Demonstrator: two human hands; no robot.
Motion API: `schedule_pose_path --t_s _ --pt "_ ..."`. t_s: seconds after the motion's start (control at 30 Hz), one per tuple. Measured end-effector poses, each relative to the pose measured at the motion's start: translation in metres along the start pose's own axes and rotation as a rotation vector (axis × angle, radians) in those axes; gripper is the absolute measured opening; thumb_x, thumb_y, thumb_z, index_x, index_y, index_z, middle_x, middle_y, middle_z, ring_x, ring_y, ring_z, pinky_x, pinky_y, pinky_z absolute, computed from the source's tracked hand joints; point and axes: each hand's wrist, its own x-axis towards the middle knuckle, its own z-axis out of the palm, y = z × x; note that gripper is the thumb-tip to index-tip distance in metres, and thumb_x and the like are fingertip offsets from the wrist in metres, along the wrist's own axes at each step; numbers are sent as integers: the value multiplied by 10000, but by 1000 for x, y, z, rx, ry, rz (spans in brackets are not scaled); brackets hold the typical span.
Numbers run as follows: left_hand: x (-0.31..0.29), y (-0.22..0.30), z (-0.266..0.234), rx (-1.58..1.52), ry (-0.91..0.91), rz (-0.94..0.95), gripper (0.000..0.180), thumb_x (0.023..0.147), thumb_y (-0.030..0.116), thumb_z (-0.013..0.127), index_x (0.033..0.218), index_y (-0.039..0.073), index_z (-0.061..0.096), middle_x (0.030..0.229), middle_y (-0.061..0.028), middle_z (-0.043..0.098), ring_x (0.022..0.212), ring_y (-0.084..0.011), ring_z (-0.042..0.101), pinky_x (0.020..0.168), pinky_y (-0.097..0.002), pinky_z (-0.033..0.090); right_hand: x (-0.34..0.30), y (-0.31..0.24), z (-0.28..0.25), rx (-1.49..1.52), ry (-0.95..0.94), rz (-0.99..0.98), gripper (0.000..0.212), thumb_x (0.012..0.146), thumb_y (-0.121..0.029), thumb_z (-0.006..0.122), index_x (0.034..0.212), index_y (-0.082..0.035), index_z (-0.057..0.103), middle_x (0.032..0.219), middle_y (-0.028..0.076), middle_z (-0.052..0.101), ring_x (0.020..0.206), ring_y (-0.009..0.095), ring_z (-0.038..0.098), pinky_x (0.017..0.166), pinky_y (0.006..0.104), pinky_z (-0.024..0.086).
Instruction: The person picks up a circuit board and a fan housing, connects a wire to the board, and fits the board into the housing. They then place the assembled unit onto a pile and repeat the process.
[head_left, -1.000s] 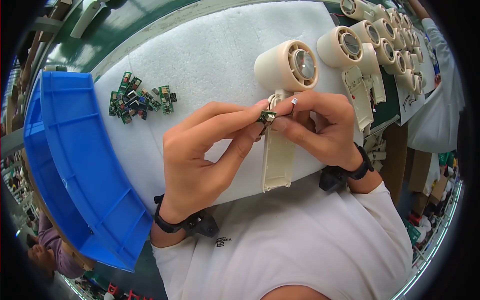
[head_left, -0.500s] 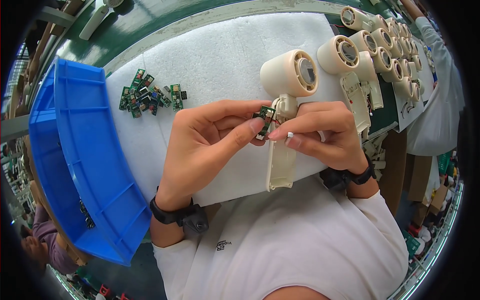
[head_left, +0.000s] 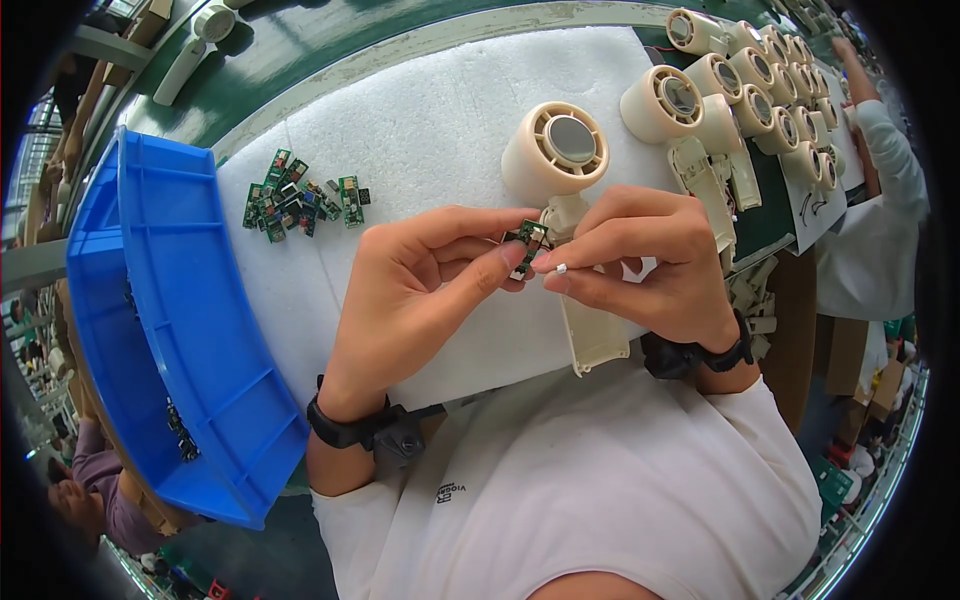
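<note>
**White plug held just beside the green circuit board**

At the middle of the frame, the person's left hand pinches the board between thumb and fingers, while the right hand grips the plug at its fingertips. The step in hand looks like wiring the board to the unit; the next move would seem to call for turning the plug square to a socket and pressing gently, with the board kept firm (which socket, the fingers do not let one tell).

Counted outward: one board and one plug in the hands; just beyond and partly behind the right hand, one cream fan housing, its round head above, its handle below. At the left of the frame stands one blue tub, with dark parts inside too small to count. Upper left of centre lies one pile of boards, overlapping past an exact count, with one board at its right edge. Farther, at the upper right, more than a dozen round fan heads crowd together.
</note>
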Motion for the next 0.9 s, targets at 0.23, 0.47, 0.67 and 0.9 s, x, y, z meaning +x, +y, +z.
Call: schedule_pose_path --t_s 0.23,0.47,0.67,0.9 --pt "-1 1 1 27 16 5 293 965 -19 635 1253 -76 647 1086 -136 732 981 -153 702 882 -284 576 0 2 1 65 -136 -24 222 810 -37 805 1025 -92 791 853 39 705 663 118 612 542 244 456" --pt "0 -1 3 43 53 10 300 953 -22 653 1246 -91 649 1042 -134 738 938 -151 708 858 -275 568 -1 -1 -4 27 -138 -26 206 811 -46 808 1011 -92 789 856 47 708 706 142 637 577 272 487" --pt "1 -1 3 50 46 -9 302 953 -22 651 1248 -87 649 1036 -134 739 934 -160 714 855 -283 573 -2 0 -8 -33 -113 -49 189 796 -60 826 978 -102 797 848 36 711 696 133 624 555 262 463" --pt "0 -2 1 81 24 12 296 959 -34 628 1254 -47 657 1104 -112 724 985 -150 703 883 -287 583 -4 1 -4 -48 7 45 171 787 -72 838 951 -105 799 798 20 709 651 106 604 530 244 425"
